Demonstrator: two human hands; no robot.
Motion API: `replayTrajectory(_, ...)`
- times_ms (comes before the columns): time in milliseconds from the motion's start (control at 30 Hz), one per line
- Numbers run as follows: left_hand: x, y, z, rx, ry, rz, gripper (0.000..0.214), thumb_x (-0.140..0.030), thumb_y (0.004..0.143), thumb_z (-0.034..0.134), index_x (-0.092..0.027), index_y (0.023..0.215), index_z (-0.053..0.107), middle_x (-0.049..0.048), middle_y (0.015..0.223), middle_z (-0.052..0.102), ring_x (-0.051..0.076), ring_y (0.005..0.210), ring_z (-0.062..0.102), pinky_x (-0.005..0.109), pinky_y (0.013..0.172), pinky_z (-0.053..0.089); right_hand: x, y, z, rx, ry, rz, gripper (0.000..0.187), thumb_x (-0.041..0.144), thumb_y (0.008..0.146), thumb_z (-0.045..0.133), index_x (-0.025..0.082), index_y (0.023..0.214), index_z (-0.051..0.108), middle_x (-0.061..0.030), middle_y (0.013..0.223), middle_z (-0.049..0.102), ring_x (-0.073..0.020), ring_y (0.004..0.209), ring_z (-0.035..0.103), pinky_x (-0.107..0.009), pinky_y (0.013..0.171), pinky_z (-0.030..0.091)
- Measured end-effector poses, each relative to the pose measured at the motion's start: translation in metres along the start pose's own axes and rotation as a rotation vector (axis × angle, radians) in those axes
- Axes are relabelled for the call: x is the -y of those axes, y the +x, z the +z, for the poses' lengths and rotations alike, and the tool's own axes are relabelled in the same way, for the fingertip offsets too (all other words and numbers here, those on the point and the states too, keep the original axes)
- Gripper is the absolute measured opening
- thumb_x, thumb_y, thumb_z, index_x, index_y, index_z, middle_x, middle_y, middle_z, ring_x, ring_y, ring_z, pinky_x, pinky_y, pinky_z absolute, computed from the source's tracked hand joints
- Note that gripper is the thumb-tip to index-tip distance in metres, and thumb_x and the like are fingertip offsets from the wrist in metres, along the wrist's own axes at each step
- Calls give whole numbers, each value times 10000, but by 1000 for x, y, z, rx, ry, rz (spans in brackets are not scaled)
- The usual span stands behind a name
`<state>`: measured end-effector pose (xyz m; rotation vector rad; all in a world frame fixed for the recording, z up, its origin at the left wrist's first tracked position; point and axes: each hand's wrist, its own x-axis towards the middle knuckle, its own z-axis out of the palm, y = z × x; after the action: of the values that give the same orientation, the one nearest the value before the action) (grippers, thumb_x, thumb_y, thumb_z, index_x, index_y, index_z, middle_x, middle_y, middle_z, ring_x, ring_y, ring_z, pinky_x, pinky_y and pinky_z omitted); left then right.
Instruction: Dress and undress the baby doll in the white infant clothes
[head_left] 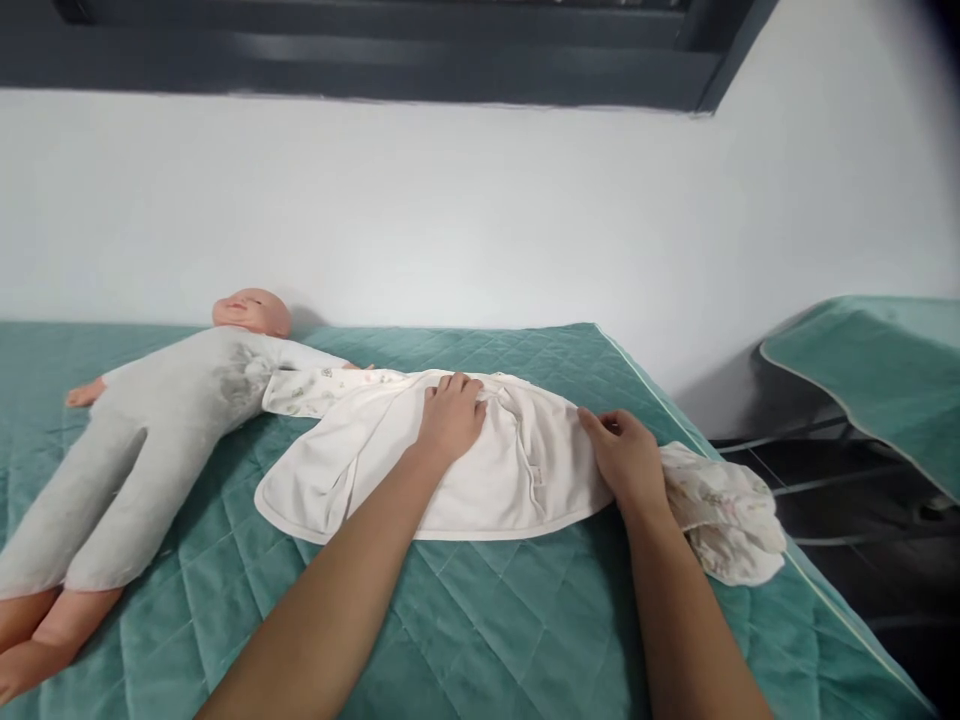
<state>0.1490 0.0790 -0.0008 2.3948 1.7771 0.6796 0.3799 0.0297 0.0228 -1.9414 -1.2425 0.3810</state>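
A cream baby garment [360, 465] lies spread on a teal quilted mat [487, 620]. My left hand [450, 415] rests palm down on the middle of the garment, near its upper edge, fingers stretched flat. My right hand [626, 460] presses flat on the garment's right edge, beside its printed sleeve [724, 510], which is bunched near the mat's right border. A baby doll [172, 420] in a grey bodysuit lies on its back to the left, its arm touching the garment's other printed sleeve [307, 392].
A white wall runs behind the mat. Past the mat's right edge the surface drops to a dark floor. A second teal-covered surface [877, 365] stands at the far right. The doll's bare legs [37, 635] reach the lower left corner.
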Motion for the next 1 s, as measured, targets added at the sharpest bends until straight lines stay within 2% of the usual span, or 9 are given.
replayTrajectory(167, 0, 1, 0, 13, -33, 15, 195, -311, 985, 475, -231, 1113, 599, 67, 1312, 584, 231, 1249, 504, 430, 1019, 405, 1, -1, -1, -71, 329, 142, 322, 522, 720, 707, 211, 733, 624, 13, 654, 581, -146, 591, 469, -298, 583, 391)
replayTrajectory(300, -1, 2, -1, 17, -51, 48, 303, -310, 983, 478, -239, 1273, 532, 73, 1394, 543, 230, 1270, 499, 442, 1053, 389, 1, 0, -4, 8, 670, 294, 320, 464, 632, 798, 226, 728, 607, 44, 608, 546, -125, 526, 451, -270, 479, 358)
replayTrajectory(367, -2, 1, -2, 27, -45, 80, 318, -318, 985, 472, -257, 1291, 534, 64, 1393, 544, 237, 1263, 502, 458, 1053, 388, 2, 0, -4, 53, 728, 310, 327, 430, 602, 835, 228, 740, 619, 43, 634, 579, -122, 541, 484, -258, 479, 365)
replayTrajectory(467, -4, 0, -3, 39, -23, 123, 265, -328, 989, 459, -269, 1207, 596, 50, 1335, 581, 247, 1250, 503, 482, 1037, 391, 8, -7, -3, 250, 677, 207, 319, 403, 633, 848, 232, 841, 676, 21, 747, 675, -135, 635, 574, -253, 562, 423)
replayTrajectory(533, -6, -1, -4, 44, -10, 155, 244, -325, 988, 450, -259, 1148, 622, 49, 1305, 603, 252, 1255, 498, 494, 1025, 396, 13, -13, -3, 493, 601, 47, 307, 383, 693, 829, 231, 932, 710, -15, 901, 730, -171, 801, 644, -281, 714, 482)
replayTrajectory(633, -8, -2, -6, 62, -10, 179, 247, -293, 979, 440, -228, 1141, 615, 61, 1301, 622, 253, 1268, 502, 512, 1040, 392, 22, -23, -5, 829, 456, -249, 237, 323, 780, 773, 222, 991, 737, -48, 1097, 725, -219, 1053, 636, -334, 951, 453)
replayTrajectory(733, -9, -2, -6, 93, -21, 166, 271, -262, 970, 424, -213, 1171, 598, 65, 1335, 620, 254, 1270, 522, 543, 1088, 363, 27, -28, -7, 984, 410, -394, 188, 299, 863, 691, 223, 1028, 740, -53, 1127, 713, -223, 1081, 621, -348, 967, 442)
replayTrajectory(867, -8, -1, -4, 108, -32, 137, 337, -291, 976, 409, -243, 1276, 557, 65, 1444, 561, 261, 1337, 491, 572, 1157, 302, 24, -28, -6, 933, 447, -378, 182, 309, 876, 687, 218, 1024, 740, -47, 1041, 715, -185, 921, 622, -317, 829, 466)
replayTrajectory(1000, -7, -1, -3, 116, -44, 82, 402, -315, 961, 446, -267, 1355, 511, 63, 1519, 498, 247, 1397, 445, 527, 1202, 280, 16, -22, -2, 677, 630, -284, 168, 286, 806, 762, 223, 960, 737, -26, 976, 714, -161, 871, 621, -283, 772, 470)
